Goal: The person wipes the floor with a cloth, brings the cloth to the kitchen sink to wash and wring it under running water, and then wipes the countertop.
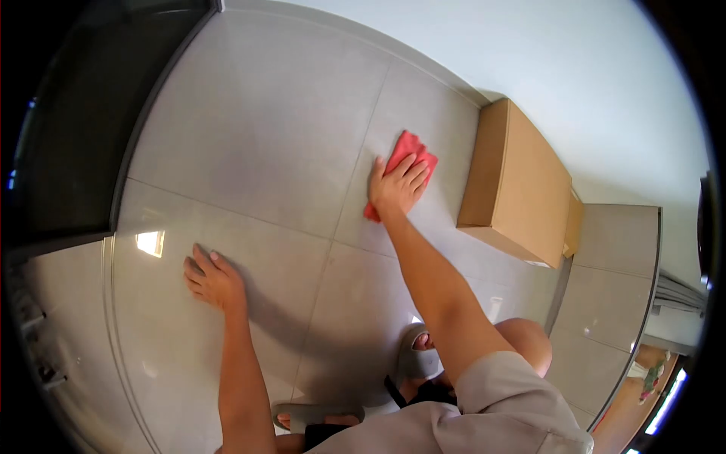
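Observation:
My right hand (398, 184) presses flat on a red cloth (409, 146) that lies on the grey tiled floor (265, 113). Its fingers point toward the wall, and parts of the cloth show beyond the fingertips and below the palm. Over to the left, my left hand (215, 282) is at the floor with its fingers spread and nothing in it. Whether its fingertips touch the tiles is hard to tell.
A brown cardboard box (529, 181) stands against the white wall (597, 83) on the right. A dark glass panel (76, 121) is at the upper left. My sandalled feet (418, 352) are at the bottom, beside a tiled ledge (605, 295) at the right.

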A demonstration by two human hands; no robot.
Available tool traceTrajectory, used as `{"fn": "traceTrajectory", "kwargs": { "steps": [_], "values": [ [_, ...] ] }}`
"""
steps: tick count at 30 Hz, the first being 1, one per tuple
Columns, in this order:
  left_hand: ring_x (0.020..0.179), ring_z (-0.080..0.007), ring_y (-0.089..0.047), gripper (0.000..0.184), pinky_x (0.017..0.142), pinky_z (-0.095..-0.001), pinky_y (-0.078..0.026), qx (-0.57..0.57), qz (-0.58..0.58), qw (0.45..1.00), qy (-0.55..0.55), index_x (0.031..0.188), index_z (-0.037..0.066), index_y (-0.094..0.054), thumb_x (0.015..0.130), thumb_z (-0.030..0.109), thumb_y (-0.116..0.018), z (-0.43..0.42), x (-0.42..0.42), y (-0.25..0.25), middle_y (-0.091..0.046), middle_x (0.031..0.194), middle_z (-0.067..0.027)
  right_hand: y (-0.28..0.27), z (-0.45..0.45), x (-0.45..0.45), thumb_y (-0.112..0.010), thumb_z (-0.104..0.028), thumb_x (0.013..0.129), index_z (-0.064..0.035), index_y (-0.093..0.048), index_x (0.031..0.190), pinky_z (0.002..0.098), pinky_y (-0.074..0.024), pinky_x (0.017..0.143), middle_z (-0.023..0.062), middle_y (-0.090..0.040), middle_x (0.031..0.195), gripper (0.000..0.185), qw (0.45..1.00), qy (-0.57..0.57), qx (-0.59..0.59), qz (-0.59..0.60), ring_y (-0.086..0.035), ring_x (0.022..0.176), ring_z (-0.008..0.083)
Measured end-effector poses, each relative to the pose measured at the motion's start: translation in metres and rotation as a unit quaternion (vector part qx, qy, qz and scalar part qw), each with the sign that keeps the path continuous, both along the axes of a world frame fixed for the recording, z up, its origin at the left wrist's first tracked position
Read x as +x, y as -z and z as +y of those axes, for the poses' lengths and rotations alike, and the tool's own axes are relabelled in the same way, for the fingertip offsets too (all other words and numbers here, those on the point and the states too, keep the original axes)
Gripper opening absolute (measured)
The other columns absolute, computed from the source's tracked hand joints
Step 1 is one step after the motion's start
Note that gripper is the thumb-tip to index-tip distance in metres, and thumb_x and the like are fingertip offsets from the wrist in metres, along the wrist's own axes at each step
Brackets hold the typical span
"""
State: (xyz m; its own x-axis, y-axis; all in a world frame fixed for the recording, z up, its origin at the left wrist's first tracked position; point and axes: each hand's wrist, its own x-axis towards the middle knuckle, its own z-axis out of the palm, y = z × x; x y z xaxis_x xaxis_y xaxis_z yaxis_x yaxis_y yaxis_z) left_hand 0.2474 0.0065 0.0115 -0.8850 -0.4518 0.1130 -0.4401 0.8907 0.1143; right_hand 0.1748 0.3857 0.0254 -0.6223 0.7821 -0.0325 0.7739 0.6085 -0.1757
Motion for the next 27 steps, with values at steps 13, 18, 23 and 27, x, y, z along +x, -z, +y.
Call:
{"fn": "traceTrajectory", "kwargs": {
  "steps": [13, 18, 23, 27],
  "values": [
    [0.141, -0.0385, -0.044, 0.049, 0.113, -0.0557, -0.036, 0.012, 0.07, 0.997, 0.014, 0.152, 0.021, -0.053, 0.112, 0.045, -0.04, -0.006, 0.004, 0.009, -0.05, 0.153, -0.0136, -0.01, -0.205, 0.002, -0.059, -0.062, 0.095, -0.0018, -0.038, 0.162, 0.0544, -0.016, 0.13, 0.0198, -0.029, 0.172, 0.092, 0.855, -0.499, -0.109, 0.093, -0.02, 0.161, 0.0377],
    [0.141, -0.038, -0.044, 0.05, 0.114, -0.0548, -0.036, 0.048, 0.093, 0.994, 0.023, 0.151, 0.018, -0.054, 0.112, 0.045, -0.039, -0.01, 0.008, 0.006, -0.049, 0.155, -0.0134, -0.011, -0.189, 0.053, -0.055, -0.063, 0.099, -0.0035, -0.033, 0.164, 0.0546, -0.0141, 0.13, 0.0194, -0.026, 0.173, 0.091, 0.838, -0.534, -0.104, 0.051, -0.019, 0.162, 0.0383],
    [0.143, -0.0383, -0.042, 0.048, 0.115, -0.0566, -0.033, 0.071, 0.092, 0.993, 0.017, 0.149, 0.017, -0.055, 0.112, 0.043, -0.04, -0.005, 0.01, -0.002, -0.049, 0.155, -0.0153, -0.01, -0.099, 0.119, -0.051, -0.063, 0.101, 0.0003, -0.031, 0.164, 0.0581, -0.0189, 0.128, 0.0264, -0.029, 0.17, 0.092, 0.915, -0.402, 0.02, 0.026, -0.025, 0.159, 0.0414],
    [0.14, -0.0383, -0.044, 0.044, 0.112, -0.0561, -0.035, 0.044, 0.109, 0.993, 0.022, 0.147, 0.018, -0.057, 0.11, 0.04, -0.044, -0.003, 0.006, 0.001, -0.051, 0.152, -0.015, -0.01, -0.172, 0.121, -0.051, -0.058, 0.103, 0.0046, -0.03, 0.163, 0.0591, -0.02, 0.127, 0.0278, -0.027, 0.17, 0.089, 0.915, -0.394, -0.006, 0.084, -0.021, 0.16, 0.0412]
  ]
}}
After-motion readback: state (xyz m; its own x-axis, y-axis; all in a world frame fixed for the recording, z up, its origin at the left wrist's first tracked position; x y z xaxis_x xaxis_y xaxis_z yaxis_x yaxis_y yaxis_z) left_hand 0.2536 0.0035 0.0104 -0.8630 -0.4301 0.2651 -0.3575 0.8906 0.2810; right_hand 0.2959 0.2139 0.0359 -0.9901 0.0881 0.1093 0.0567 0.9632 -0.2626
